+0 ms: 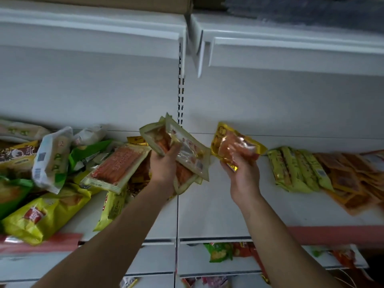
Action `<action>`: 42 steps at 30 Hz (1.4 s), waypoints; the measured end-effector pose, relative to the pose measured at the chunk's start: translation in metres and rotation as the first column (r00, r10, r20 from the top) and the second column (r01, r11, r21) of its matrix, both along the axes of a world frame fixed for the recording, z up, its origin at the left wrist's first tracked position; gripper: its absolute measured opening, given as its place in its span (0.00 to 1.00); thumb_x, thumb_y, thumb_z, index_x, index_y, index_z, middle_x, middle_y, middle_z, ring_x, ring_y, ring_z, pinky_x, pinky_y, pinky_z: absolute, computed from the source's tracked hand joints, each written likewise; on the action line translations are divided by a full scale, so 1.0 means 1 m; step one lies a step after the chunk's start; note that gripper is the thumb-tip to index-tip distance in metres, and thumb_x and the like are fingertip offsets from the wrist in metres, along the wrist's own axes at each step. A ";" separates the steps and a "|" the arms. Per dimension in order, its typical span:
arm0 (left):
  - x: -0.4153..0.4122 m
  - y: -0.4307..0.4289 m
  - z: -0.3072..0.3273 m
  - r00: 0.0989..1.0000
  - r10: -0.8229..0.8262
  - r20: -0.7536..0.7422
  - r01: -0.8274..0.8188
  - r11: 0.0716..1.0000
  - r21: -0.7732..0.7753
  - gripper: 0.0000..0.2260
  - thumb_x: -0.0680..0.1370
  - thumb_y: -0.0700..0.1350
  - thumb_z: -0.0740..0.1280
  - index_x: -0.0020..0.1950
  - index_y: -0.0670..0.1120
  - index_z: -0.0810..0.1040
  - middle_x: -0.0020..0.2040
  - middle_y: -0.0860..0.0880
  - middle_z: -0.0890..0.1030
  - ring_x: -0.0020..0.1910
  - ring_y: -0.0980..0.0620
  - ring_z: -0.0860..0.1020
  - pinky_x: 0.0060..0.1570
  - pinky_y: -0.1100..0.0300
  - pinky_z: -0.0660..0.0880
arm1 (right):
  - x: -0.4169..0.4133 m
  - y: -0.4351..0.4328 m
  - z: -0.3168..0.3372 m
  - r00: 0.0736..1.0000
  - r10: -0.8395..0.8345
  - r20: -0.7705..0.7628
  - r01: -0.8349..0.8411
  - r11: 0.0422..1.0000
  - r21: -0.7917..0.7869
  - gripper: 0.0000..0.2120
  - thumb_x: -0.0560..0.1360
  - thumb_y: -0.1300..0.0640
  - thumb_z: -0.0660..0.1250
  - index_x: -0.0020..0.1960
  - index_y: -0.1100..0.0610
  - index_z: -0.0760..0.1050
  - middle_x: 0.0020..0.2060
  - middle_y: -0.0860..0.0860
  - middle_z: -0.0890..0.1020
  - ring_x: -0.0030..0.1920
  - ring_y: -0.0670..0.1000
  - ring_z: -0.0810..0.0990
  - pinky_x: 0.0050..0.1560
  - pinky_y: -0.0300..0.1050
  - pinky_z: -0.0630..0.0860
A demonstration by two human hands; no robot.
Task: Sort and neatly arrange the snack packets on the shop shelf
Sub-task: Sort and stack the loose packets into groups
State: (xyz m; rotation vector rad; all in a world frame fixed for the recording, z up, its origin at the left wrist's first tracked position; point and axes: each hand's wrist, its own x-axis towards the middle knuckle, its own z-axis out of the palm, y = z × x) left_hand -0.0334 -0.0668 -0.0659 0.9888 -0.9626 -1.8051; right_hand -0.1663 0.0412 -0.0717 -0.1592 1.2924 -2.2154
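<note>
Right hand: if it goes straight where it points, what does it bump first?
Probably the white back panel; the yellow packet that the right hand grips would touch first. Nothing seems between, though depth is unclear.

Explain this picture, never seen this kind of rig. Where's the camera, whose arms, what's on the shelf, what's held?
No machine here: a person works with bare hands, and the single picture comes from a wide-angle camera worn on the head, looking forward and down, so the two forearms reach in from the bottom. The left hand grips a few pale-edged packets with orange contents; the right hand holds one yellow packet with a clear window. Both are raised over a white shop shelf. On its left lies a loose heap of packets, green, yellow and white. On its right, yellow-green packets overlap in a row beside orange packets. A lower shelf shows below, with more packets on it.
</note>
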 end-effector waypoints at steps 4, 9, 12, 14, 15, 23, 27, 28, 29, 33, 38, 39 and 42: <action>0.027 -0.023 0.020 0.991 0.137 0.006 -0.135 0.980 -0.148 0.09 0.73 0.50 0.74 0.51 0.55 0.77 0.48 0.54 0.83 0.49 0.53 0.82 0.48 0.56 0.79 | -0.011 -0.013 -0.009 0.966 0.057 0.251 -0.046 0.998 -0.050 0.04 0.78 0.59 0.68 0.52 0.55 0.79 0.44 0.50 0.87 0.47 0.47 0.85 0.42 0.47 0.82; 0.071 -0.057 0.035 0.961 0.275 0.013 -0.271 0.954 -0.131 0.12 0.72 0.49 0.75 0.53 0.53 0.77 0.51 0.48 0.83 0.49 0.47 0.84 0.48 0.49 0.81 | 0.000 -0.052 -0.033 0.941 0.339 0.000 -0.306 0.851 0.427 0.06 0.72 0.54 0.74 0.48 0.54 0.81 0.43 0.49 0.87 0.40 0.45 0.84 0.43 0.43 0.76; 0.092 -0.069 0.034 0.934 0.356 0.034 -0.354 0.934 -0.045 0.19 0.71 0.49 0.75 0.60 0.50 0.77 0.50 0.47 0.83 0.43 0.47 0.84 0.37 0.53 0.82 | -0.002 -0.070 -0.041 0.927 0.344 -0.148 -0.196 0.782 0.592 0.12 0.70 0.54 0.76 0.52 0.56 0.81 0.48 0.54 0.85 0.48 0.54 0.84 0.51 0.51 0.80; 0.100 -0.073 0.029 0.929 0.367 0.046 -0.367 0.930 -0.008 0.21 0.72 0.49 0.75 0.63 0.48 0.76 0.52 0.45 0.83 0.43 0.46 0.84 0.38 0.49 0.82 | -0.003 -0.080 -0.045 0.890 0.422 -0.172 -0.223 0.733 0.642 0.18 0.69 0.56 0.76 0.58 0.59 0.78 0.51 0.56 0.84 0.49 0.55 0.84 0.49 0.50 0.81; 0.102 -0.074 0.026 0.931 0.363 0.034 -0.363 0.932 0.006 0.21 0.72 0.48 0.74 0.63 0.48 0.76 0.53 0.44 0.83 0.44 0.45 0.84 0.41 0.46 0.82 | -0.002 -0.084 -0.047 0.867 0.465 -0.177 -0.246 0.710 0.660 0.20 0.69 0.57 0.76 0.59 0.59 0.77 0.52 0.56 0.83 0.49 0.55 0.84 0.46 0.47 0.80; 0.105 -0.081 -0.009 0.940 0.335 0.063 -0.339 0.936 0.088 0.23 0.72 0.50 0.75 0.64 0.49 0.74 0.52 0.46 0.83 0.43 0.47 0.85 0.39 0.50 0.82 | 0.016 -0.086 -0.041 0.850 0.472 -0.234 -0.203 0.703 0.681 0.09 0.66 0.53 0.78 0.43 0.55 0.82 0.42 0.51 0.86 0.44 0.53 0.85 0.51 0.50 0.80; 0.106 -0.084 -0.019 0.943 0.328 0.050 -0.331 0.940 0.086 0.20 0.70 0.51 0.76 0.58 0.52 0.74 0.51 0.46 0.83 0.43 0.47 0.85 0.42 0.46 0.82 | 0.044 -0.088 -0.035 0.859 0.490 -0.150 -0.348 0.773 0.530 0.17 0.66 0.51 0.79 0.53 0.54 0.81 0.46 0.50 0.86 0.48 0.52 0.85 0.50 0.45 0.79; 0.105 -0.083 -0.021 0.944 0.326 0.046 -0.329 0.940 0.086 0.21 0.69 0.52 0.76 0.58 0.52 0.75 0.51 0.46 0.83 0.44 0.46 0.85 0.42 0.46 0.82 | 0.053 -0.090 -0.035 0.847 0.519 -0.119 -0.391 0.758 0.522 0.23 0.65 0.50 0.80 0.57 0.54 0.79 0.49 0.51 0.85 0.51 0.52 0.84 0.54 0.46 0.78; 0.104 -0.082 -0.023 0.944 0.327 0.039 -0.329 0.940 0.085 0.21 0.68 0.52 0.76 0.59 0.52 0.75 0.50 0.46 0.84 0.44 0.46 0.85 0.42 0.46 0.82 | 0.062 -0.092 -0.036 0.833 0.546 -0.094 -0.420 0.733 0.535 0.27 0.64 0.47 0.80 0.60 0.54 0.77 0.52 0.51 0.84 0.54 0.51 0.82 0.57 0.47 0.76; 0.103 -0.079 -0.029 0.939 0.343 0.013 -0.343 0.938 0.055 0.18 0.70 0.52 0.75 0.57 0.52 0.77 0.50 0.46 0.84 0.47 0.45 0.85 0.45 0.46 0.82 | 0.085 -0.105 -0.043 0.839 0.530 -0.120 -0.372 0.722 0.583 0.32 0.62 0.46 0.81 0.61 0.55 0.76 0.54 0.49 0.83 0.54 0.50 0.82 0.57 0.48 0.77; 0.105 -0.079 -0.034 0.938 0.346 0.022 -0.346 0.937 0.033 0.11 0.73 0.51 0.74 0.53 0.55 0.77 0.52 0.46 0.83 0.49 0.45 0.84 0.50 0.45 0.81 | 0.094 -0.108 -0.045 0.804 0.554 -0.217 -0.324 0.714 0.621 0.25 0.64 0.48 0.80 0.58 0.51 0.78 0.51 0.46 0.84 0.51 0.48 0.83 0.49 0.43 0.77; 0.105 -0.080 -0.035 0.937 0.350 0.016 -0.350 0.936 0.036 0.10 0.73 0.51 0.73 0.52 0.54 0.77 0.51 0.46 0.83 0.49 0.46 0.84 0.49 0.46 0.81 | 0.093 -0.105 -0.046 0.776 0.582 -0.243 -0.354 0.721 0.596 0.24 0.64 0.49 0.80 0.58 0.50 0.78 0.50 0.45 0.84 0.52 0.47 0.83 0.51 0.43 0.77; 0.106 -0.082 -0.036 0.935 0.354 0.007 -0.355 0.935 0.030 0.14 0.73 0.51 0.73 0.57 0.52 0.78 0.52 0.47 0.84 0.49 0.47 0.84 0.48 0.49 0.82 | 0.097 -0.099 -0.048 0.704 0.624 -0.338 -0.367 0.728 0.580 0.28 0.60 0.50 0.83 0.55 0.45 0.75 0.49 0.42 0.84 0.50 0.43 0.82 0.51 0.40 0.77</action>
